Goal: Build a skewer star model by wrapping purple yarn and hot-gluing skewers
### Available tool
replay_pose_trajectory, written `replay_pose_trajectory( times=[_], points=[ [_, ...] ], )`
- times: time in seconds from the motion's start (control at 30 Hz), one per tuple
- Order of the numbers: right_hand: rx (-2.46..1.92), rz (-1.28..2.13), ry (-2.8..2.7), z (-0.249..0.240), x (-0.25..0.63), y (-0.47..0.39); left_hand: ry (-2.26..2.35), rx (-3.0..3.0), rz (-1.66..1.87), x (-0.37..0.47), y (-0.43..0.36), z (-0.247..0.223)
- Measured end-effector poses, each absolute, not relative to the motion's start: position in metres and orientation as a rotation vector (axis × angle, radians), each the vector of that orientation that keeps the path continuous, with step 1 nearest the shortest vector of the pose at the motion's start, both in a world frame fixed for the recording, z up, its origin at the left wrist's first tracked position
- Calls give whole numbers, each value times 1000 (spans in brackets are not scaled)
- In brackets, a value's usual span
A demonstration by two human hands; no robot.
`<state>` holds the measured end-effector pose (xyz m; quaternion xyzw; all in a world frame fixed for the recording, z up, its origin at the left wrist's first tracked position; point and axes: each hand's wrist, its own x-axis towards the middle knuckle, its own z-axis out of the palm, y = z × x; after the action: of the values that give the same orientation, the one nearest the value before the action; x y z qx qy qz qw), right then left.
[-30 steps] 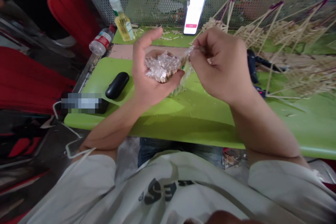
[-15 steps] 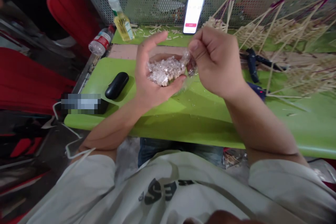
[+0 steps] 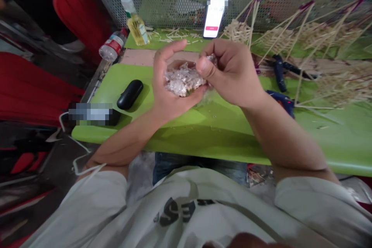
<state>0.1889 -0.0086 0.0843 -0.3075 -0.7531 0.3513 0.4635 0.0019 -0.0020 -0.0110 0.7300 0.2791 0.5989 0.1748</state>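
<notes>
My left hand (image 3: 168, 89) is cupped round a crumpled bundle of clear plastic film (image 3: 184, 77), held above the green tabletop. Small pale bits show at the underside of the bundle. My right hand (image 3: 232, 73) pinches part of the same film between thumb and forefinger at the bundle's right side. Whether anything else lies inside the film I cannot tell.
Pale stick structures (image 3: 279, 38) stand at the right, near a dark blue glue gun (image 3: 281, 102). A lit phone (image 3: 214, 17) leans at the back. Loose stick pieces (image 3: 174, 35), an oil bottle (image 3: 135, 23), a plastic bottle (image 3: 112, 46) and a black case (image 3: 130, 94) lie leftward.
My right hand has come in left and slightly down, closer to the bundle, with its fingers still on the film. My left hand has barely moved.
</notes>
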Motion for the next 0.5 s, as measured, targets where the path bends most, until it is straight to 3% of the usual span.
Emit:
replay_pose_trajectory(
  times=[0.1,0.3,0.5],
  points=[
    [-777,952,-1774,80,188,-5,741,1927,1983,8,-8,-3],
    [-835,1055,-1555,54,192,22,630,1884,2070,13,0,-1],
    [-1151,685,-1905,52,215,37,697,1614,2374,-7,29,7]
  ],
)
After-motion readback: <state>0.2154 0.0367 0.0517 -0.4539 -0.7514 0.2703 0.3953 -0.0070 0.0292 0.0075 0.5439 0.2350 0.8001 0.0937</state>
